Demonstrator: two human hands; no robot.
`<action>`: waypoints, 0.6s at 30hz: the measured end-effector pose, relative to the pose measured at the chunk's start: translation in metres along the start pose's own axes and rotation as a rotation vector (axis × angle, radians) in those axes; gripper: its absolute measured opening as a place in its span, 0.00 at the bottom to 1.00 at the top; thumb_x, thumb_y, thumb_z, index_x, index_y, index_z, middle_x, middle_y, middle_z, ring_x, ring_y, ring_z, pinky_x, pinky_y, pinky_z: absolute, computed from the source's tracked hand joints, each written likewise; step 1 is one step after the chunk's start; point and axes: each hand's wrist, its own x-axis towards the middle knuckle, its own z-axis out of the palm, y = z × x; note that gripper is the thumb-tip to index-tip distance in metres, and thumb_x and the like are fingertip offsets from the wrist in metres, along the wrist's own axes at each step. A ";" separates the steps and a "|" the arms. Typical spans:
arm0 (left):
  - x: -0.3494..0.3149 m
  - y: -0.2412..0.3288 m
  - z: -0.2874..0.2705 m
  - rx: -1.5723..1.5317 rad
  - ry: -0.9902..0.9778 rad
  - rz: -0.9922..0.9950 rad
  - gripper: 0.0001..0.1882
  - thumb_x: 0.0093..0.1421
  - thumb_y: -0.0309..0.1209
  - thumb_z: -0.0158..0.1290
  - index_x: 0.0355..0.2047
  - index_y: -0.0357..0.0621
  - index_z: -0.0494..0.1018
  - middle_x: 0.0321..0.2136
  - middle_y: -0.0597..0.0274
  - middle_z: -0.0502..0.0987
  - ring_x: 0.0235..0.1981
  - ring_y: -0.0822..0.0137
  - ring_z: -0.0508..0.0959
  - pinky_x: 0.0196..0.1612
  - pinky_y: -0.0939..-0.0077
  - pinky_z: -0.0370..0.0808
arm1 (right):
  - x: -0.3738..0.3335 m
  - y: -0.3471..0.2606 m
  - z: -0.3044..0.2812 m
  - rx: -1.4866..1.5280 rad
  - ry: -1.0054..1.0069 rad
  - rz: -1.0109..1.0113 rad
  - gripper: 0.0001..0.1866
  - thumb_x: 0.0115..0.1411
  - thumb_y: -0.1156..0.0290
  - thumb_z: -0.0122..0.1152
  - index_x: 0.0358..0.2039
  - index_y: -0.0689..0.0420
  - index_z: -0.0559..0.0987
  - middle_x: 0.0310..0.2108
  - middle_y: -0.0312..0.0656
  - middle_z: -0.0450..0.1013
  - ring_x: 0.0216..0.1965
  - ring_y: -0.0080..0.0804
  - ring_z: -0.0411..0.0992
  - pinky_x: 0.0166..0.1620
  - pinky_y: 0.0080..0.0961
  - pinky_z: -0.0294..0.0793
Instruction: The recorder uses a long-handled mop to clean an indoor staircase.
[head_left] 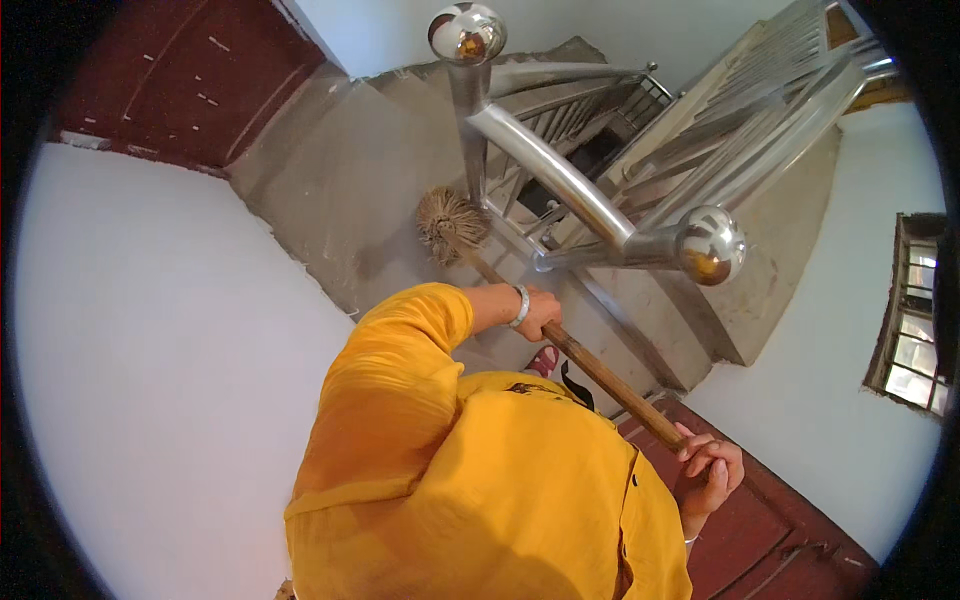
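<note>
A string mop runs diagonally across the view; its wooden handle (610, 385) slants from the lower right up to a frayed tan mop head (450, 222). The mop head rests on the grey floor beside the foot of a steel railing post. My left hand (540, 312), with a pale bangle at the wrist, is closed round the middle of the handle. Closer to my body on the right, my right hand (712, 468) grips the handle near its upper end, fingers curled over it. My yellow top covers much of the lower view.
Polished steel railings with ball ends (712, 245) stand just beyond the handle, beside stairs (690, 320). A dark red door (190, 80) is at the upper left, another red door (770, 520) at the lower right. White walls (150, 330) flank the landing; a barred window (915, 315) is at right.
</note>
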 end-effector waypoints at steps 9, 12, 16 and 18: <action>0.018 -0.045 0.038 0.154 -0.186 0.026 0.09 0.40 0.32 0.54 0.24 0.45 0.75 0.25 0.52 0.77 0.30 0.50 0.77 0.34 0.58 0.72 | -0.082 0.072 -0.045 0.019 0.211 0.214 0.13 0.64 0.65 0.43 0.39 0.61 0.70 0.18 0.35 0.61 0.26 0.30 0.65 0.38 0.34 0.70; 0.003 -0.027 0.012 0.199 -0.184 -0.055 0.08 0.40 0.31 0.52 0.23 0.46 0.76 0.24 0.52 0.77 0.32 0.50 0.78 0.35 0.57 0.73 | -0.105 0.092 -0.041 0.235 0.289 0.210 0.14 0.64 0.64 0.45 0.39 0.63 0.71 0.17 0.35 0.61 0.27 0.31 0.66 0.33 0.28 0.65; -0.001 0.014 0.010 0.121 -0.028 -0.085 0.09 0.40 0.32 0.54 0.25 0.47 0.76 0.25 0.51 0.77 0.33 0.50 0.78 0.36 0.56 0.73 | -0.079 0.035 -0.055 0.049 0.166 0.188 0.12 0.62 0.67 0.46 0.34 0.64 0.72 0.14 0.36 0.61 0.21 0.30 0.65 0.32 0.31 0.68; 0.011 0.027 0.012 0.117 0.045 -0.049 0.10 0.41 0.33 0.55 0.25 0.47 0.76 0.26 0.51 0.77 0.33 0.50 0.78 0.36 0.56 0.73 | -0.050 -0.004 -0.036 -0.006 0.177 0.107 0.11 0.62 0.68 0.45 0.32 0.63 0.72 0.14 0.36 0.61 0.22 0.31 0.67 0.30 0.29 0.68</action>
